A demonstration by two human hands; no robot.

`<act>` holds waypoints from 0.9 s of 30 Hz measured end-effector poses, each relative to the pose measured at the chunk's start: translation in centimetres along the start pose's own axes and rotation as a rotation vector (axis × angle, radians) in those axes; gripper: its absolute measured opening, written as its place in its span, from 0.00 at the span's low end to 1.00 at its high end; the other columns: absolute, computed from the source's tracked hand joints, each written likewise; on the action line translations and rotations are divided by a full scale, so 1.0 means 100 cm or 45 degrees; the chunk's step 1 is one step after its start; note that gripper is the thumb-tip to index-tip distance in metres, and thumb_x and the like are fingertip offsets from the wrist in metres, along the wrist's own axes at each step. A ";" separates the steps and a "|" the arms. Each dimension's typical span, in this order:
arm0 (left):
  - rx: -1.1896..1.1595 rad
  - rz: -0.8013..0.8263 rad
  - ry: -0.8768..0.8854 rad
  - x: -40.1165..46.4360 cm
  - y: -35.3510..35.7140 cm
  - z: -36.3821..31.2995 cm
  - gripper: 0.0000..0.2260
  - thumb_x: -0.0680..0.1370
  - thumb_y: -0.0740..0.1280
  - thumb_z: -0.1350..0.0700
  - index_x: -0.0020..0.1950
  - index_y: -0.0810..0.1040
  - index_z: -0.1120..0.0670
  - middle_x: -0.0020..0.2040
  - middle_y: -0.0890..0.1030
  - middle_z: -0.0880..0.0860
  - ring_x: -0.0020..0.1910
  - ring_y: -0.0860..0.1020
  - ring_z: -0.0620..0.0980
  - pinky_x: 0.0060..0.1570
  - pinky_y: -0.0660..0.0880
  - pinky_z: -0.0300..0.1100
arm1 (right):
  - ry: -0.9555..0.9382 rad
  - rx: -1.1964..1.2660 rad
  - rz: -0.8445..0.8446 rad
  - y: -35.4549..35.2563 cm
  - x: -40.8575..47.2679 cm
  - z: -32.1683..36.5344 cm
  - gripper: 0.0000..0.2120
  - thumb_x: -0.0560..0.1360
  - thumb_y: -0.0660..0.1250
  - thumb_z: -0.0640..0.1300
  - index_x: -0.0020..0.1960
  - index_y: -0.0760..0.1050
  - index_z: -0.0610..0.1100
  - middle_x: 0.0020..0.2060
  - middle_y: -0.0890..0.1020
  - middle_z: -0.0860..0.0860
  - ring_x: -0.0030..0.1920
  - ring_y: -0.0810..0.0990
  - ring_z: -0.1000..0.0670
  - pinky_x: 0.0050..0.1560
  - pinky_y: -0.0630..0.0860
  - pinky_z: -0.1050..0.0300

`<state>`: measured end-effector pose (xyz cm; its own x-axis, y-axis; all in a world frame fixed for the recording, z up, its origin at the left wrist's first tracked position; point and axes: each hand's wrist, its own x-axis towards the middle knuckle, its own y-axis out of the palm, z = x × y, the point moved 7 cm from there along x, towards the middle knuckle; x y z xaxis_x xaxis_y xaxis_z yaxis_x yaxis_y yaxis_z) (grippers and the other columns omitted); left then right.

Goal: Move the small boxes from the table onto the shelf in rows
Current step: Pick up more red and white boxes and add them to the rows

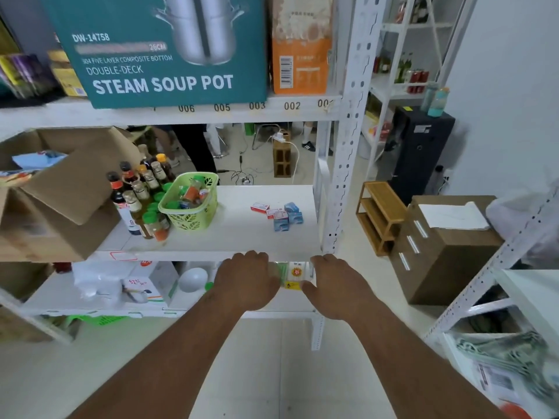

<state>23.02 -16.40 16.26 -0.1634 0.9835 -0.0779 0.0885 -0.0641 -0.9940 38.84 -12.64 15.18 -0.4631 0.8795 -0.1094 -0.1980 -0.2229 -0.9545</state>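
Small boxes [279, 214] are lying clustered on the middle shelf [236, 237], looking light and stiff, best pinched by their sides. Left hand [246, 281] and right hand [335, 287] are hovering below, fingers loosely spread, holding nothing.

Matt white metal shelf [242, 237], glossy small boxes [279, 214], green plastic basket [193, 219]

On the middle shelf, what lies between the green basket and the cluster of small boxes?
Nothing: in the head view, the white shelf board is bare between the green basket and the small boxes.
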 end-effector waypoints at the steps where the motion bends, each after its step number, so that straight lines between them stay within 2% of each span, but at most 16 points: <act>1: -0.001 0.006 -0.003 0.005 0.001 0.004 0.19 0.75 0.60 0.39 0.58 0.75 0.51 0.56 0.79 0.52 0.54 0.78 0.54 0.52 0.75 0.48 | -0.002 0.001 0.007 0.003 0.005 0.000 0.19 0.78 0.61 0.57 0.63 0.70 0.45 0.55 0.76 0.47 0.55 0.77 0.45 0.51 0.78 0.49; 6: -0.006 0.051 -0.014 0.042 0.011 0.025 0.23 0.77 0.59 0.40 0.66 0.72 0.51 0.63 0.76 0.52 0.60 0.75 0.54 0.57 0.73 0.49 | 0.003 0.000 0.012 0.010 0.045 0.003 0.19 0.79 0.61 0.58 0.64 0.70 0.46 0.56 0.77 0.47 0.56 0.77 0.46 0.53 0.78 0.50; 12: 0.012 0.110 0.010 0.112 0.025 0.067 0.24 0.78 0.57 0.40 0.69 0.70 0.52 0.67 0.74 0.52 0.63 0.74 0.54 0.60 0.70 0.49 | 0.049 -0.013 0.038 0.021 0.116 0.009 0.21 0.80 0.60 0.58 0.65 0.70 0.45 0.57 0.77 0.47 0.57 0.76 0.46 0.54 0.77 0.51; 17: -0.003 0.112 0.033 0.171 0.031 0.105 0.24 0.78 0.57 0.41 0.69 0.70 0.53 0.67 0.74 0.52 0.64 0.74 0.54 0.61 0.71 0.47 | 0.107 -0.047 0.049 0.030 0.175 0.016 0.25 0.80 0.60 0.58 0.71 0.68 0.44 0.63 0.75 0.46 0.63 0.74 0.44 0.61 0.75 0.48; 27: 0.008 0.258 0.122 0.256 0.058 0.156 0.24 0.78 0.56 0.41 0.70 0.68 0.52 0.68 0.73 0.52 0.65 0.72 0.55 0.63 0.69 0.49 | 0.294 0.005 0.038 0.049 0.256 0.013 0.27 0.79 0.62 0.58 0.73 0.67 0.46 0.68 0.74 0.48 0.67 0.73 0.47 0.66 0.72 0.51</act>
<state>4.05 5.79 7.35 -0.0487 0.9620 -0.2688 0.1042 -0.2628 -0.9592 24.84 8.26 8.03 -0.2589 0.9453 -0.1983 -0.1910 -0.2514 -0.9488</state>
